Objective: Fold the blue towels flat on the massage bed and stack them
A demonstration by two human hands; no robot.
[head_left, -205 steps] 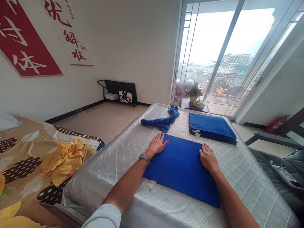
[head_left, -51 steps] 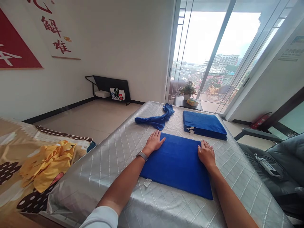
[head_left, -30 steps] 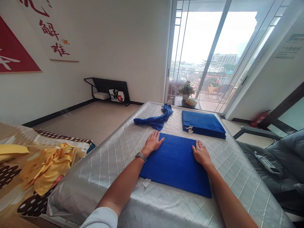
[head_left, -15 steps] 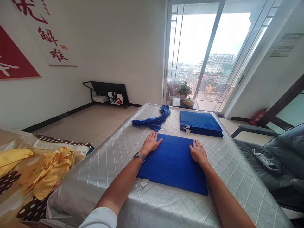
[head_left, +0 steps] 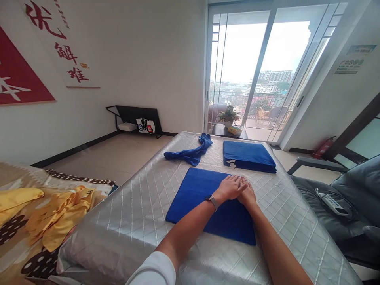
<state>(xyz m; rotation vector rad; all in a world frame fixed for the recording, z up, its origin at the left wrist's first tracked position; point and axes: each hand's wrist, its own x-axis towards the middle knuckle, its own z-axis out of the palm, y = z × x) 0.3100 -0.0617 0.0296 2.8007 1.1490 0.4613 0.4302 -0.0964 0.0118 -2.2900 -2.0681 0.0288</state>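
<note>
Blue cloth lies flat in front of me, a plain rectangle, with both my hands at its far right corner. Well beyond it stands a sliding glass door in a pale frame. Beneath it, and reaching out past it on every side, is a silver mattress with a diamond-stitched cover. Well to its left is a patterned bedspread, and well to its right a dark grey armchair. A rumpled yellow cloth lies to its left, on the bedspread. Just beyond its far right corner sits a stack of folded blue cloths, and just beyond its far left corner a loose, twisted blue rag. To its right, on the armchair seat, is a white device with a cord. My left hand is open, palm down on the cloth, its thumb side overlapping my right hand. That one is also open and palm down, over the cloth's right edge; neither grips anything. Above the cloth, my left wrist wears a watch.
</note>
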